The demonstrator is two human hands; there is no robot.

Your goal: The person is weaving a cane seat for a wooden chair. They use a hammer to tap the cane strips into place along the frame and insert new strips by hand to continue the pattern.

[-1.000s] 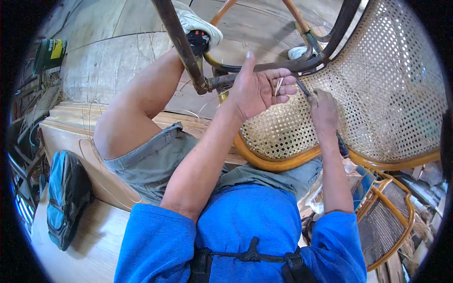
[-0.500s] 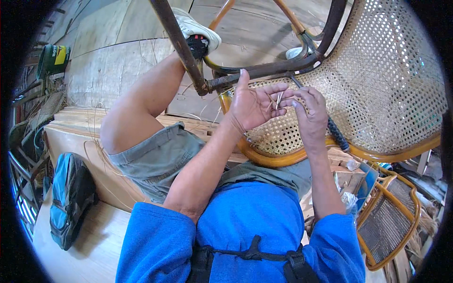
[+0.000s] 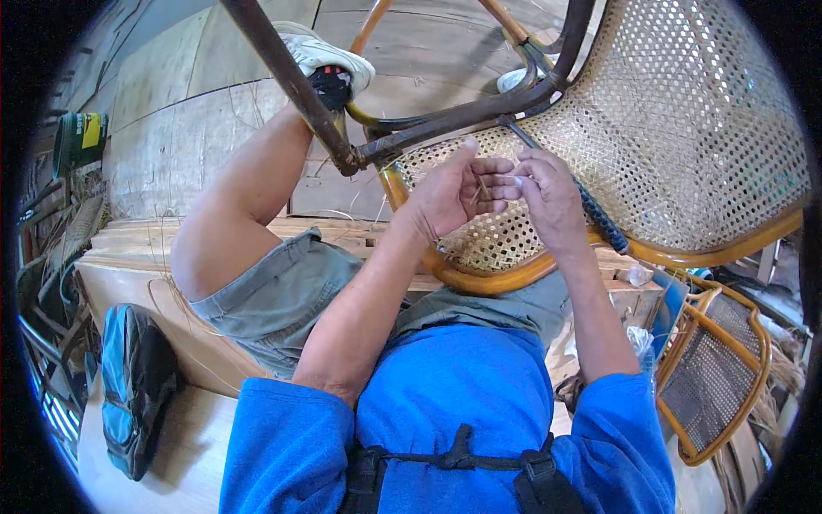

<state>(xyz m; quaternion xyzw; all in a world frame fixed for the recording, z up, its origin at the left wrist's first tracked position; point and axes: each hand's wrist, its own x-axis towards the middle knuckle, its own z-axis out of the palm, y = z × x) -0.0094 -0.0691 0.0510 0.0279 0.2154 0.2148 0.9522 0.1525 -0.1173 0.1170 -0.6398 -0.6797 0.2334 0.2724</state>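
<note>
My left hand (image 3: 447,195) is turned palm up in front of me, its fingers curled around several short thin brown sticks (image 3: 481,188). Close beside its fingertips is my right hand (image 3: 552,201), thumb and forefinger pinched together; whatever is between them is too small to make out. Under both hands lies a woven cane panel (image 3: 676,146) with an orange-brown rattan rim (image 3: 488,281), part of a chair frame resting over my lap. A dark rod-shaped tool with a black ridged grip (image 3: 604,224) lies on the weave, just right of my right hand.
Dark frame bars (image 3: 287,81) cross ahead of me. A smaller cane panel in a rattan frame (image 3: 715,373) stands at the right. A blue and black backpack (image 3: 128,390) lies at the left, and a green container (image 3: 79,144) stands farther off.
My left hand's fingers have curled further in over the sticks. My right thumb and forefinger have closed into a pinch. The whole view has shifted slightly.
</note>
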